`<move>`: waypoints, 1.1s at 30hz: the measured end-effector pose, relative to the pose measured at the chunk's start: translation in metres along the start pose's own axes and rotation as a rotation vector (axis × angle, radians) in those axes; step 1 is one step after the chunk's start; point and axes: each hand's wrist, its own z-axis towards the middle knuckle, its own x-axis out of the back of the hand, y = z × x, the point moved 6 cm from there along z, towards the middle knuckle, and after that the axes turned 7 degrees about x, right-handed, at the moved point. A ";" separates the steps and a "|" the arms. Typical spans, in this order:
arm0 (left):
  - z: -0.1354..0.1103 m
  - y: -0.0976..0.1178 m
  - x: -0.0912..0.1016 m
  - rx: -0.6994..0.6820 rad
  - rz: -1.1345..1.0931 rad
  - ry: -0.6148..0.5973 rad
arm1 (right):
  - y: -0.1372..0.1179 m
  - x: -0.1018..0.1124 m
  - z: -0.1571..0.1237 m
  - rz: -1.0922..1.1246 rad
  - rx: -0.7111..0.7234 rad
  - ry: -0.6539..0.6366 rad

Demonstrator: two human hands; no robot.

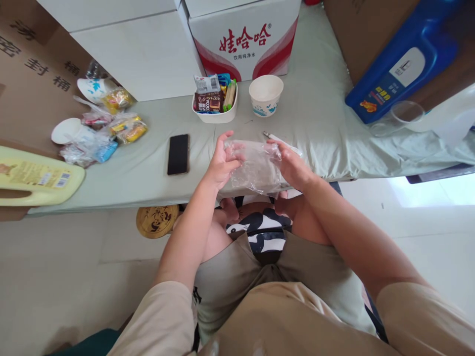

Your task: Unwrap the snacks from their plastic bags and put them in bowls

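A crumpled clear plastic bag (pixel 256 168) is stretched between my two hands at the front edge of the cloth-covered table. My left hand (pixel 222 163) holds its left side, the thumb and fingers curved around the film. On the other side my right hand (pixel 295 165) grips the bag's right edge, its fingertips partly seen through the plastic. A white pen-like tool (pixel 272 136) with a metal tip lies just behind my right hand, which partly covers it. To the left of my left hand a black phone (pixel 178 154) rests flat, screen up.
Behind the hands stand a white tub of wrapped snacks (pixel 214 116) and a paper cup (pixel 266 96). Snack packets (pixel 128 129) and a yellow jug (pixel 44 178) are at left. At right are a blue bottle (pixel 401 64) and a clear cup (pixel 407 113). White cartons (pixel 245 44) line the back.
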 end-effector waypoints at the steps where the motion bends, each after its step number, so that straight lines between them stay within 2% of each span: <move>1: 0.000 0.000 -0.001 0.005 -0.003 0.001 | -0.003 -0.003 -0.001 0.025 0.010 -0.028; 4: -0.002 0.005 -0.001 0.016 -0.039 0.001 | -0.004 -0.008 -0.003 0.017 -0.061 -0.049; 7: -0.004 0.009 -0.005 0.057 -0.116 -0.032 | 0.002 -0.006 -0.003 -0.061 -0.157 -0.002; 11: -0.010 0.001 -0.019 0.285 -0.129 -0.145 | 0.003 0.000 0.000 0.028 -0.123 0.120; 14: -0.014 -0.003 -0.025 0.394 -0.069 -0.144 | 0.002 0.001 -0.001 0.064 -0.121 0.152; 17: -0.014 0.002 -0.024 0.393 -0.048 -0.103 | 0.005 -0.002 -0.003 0.021 -0.214 0.079; 19: -0.014 0.004 -0.022 0.414 0.016 -0.098 | 0.005 -0.002 -0.005 0.015 -0.245 0.078; 23: -0.012 0.004 -0.014 0.416 0.067 -0.106 | 0.001 -0.001 -0.005 0.134 -0.221 0.125; 28: -0.011 0.005 -0.014 0.309 -0.015 -0.156 | -0.001 -0.002 -0.005 0.217 -0.163 0.133; 31: -0.011 0.004 -0.014 0.263 0.024 -0.092 | 0.001 -0.005 -0.007 0.154 -0.196 0.054; 33: -0.011 0.004 -0.014 0.260 0.021 -0.051 | 0.000 -0.004 -0.008 0.147 -0.190 0.061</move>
